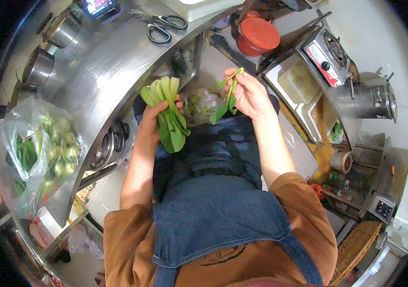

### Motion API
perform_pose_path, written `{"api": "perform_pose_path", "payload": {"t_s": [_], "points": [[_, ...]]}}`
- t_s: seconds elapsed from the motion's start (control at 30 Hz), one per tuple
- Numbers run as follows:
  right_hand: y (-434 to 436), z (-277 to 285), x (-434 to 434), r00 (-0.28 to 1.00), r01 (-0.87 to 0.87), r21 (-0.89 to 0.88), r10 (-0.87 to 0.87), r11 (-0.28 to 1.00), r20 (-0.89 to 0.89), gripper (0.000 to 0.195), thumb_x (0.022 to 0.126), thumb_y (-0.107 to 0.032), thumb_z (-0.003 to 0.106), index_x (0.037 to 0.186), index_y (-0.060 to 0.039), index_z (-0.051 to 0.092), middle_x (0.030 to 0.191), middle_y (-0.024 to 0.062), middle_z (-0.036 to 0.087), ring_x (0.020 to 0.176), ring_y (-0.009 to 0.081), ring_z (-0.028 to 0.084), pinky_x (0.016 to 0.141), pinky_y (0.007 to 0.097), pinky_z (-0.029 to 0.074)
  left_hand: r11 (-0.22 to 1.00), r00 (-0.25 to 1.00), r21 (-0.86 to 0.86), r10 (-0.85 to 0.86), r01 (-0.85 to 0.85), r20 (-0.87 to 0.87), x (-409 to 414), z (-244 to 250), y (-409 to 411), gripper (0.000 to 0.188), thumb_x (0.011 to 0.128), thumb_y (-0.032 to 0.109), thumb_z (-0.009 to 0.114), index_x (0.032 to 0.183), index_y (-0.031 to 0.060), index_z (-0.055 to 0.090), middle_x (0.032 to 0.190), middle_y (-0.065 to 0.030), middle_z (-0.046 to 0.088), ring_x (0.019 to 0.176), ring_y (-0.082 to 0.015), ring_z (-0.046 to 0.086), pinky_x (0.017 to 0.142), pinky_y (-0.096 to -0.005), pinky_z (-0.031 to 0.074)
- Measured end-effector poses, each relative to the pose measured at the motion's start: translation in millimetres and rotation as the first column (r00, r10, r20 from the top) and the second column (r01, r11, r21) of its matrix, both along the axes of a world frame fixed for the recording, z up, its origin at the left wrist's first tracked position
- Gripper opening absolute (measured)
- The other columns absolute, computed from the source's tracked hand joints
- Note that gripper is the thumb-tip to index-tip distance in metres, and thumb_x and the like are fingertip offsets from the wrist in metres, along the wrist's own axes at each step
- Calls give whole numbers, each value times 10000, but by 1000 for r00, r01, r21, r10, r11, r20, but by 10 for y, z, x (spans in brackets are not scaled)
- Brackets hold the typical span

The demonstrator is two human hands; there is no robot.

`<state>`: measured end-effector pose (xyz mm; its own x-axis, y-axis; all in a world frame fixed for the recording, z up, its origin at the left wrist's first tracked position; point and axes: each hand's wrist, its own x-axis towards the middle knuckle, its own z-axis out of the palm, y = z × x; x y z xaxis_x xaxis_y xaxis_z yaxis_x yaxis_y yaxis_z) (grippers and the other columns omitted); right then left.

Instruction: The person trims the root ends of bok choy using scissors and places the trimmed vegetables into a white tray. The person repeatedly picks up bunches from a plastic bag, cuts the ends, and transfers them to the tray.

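My left hand [156, 116] grips a bunch of leafy greens [164, 97], like bok choy, pale stalk ends up and leaves hanging down. At the right, my right hand [248, 95] pinches a few thin stalks with small leaves [230, 104], apart from the bunch. Between and below the hands, a clear plastic bag [204, 102] holds bits of green leaf. On the steel counter at the left lies a clear plastic bag of greens [62, 143] with pale stalk ends. Black-handled scissors [164, 27] rest on the counter at the top.
A steel counter [107, 68] curves along the left, bearing steel pots [38, 66] and a lit phone [99, 7]. A red lidded bucket [257, 36] stands top right. At the right are a portable gas stove [324, 61], a large steel pot [372, 98] and a shelf with plastic tubs [299, 80].
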<state>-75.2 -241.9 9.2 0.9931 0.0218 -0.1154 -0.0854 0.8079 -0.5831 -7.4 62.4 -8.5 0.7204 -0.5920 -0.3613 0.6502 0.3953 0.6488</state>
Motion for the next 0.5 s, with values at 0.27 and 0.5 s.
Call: {"api": "perform_pose_path", "payload": {"t_s": [0.27,0.5], "points": [[-150,-51,23,991,-96,274,67,957,114,223,1073,-261,587,1168,-77,669,1072,69,637,939,229,510,830,386,485,999,1000,-51,18,-19,-14,9,-32,-27,492,944,131,715,1388,-32,582,1189,-128,728,920,-236,731,819,-404,623],[-170,-152,96,998,69,276,-64,959,-27,184,1051,-229,663,1129,-64,691,1034,71,699,860,174,630,731,306,557,997,996,-78,-18,11,-86,41,-120,57,472,952,168,711,1364,-38,607,1080,-127,730,883,-228,727,815,-385,618]]}}
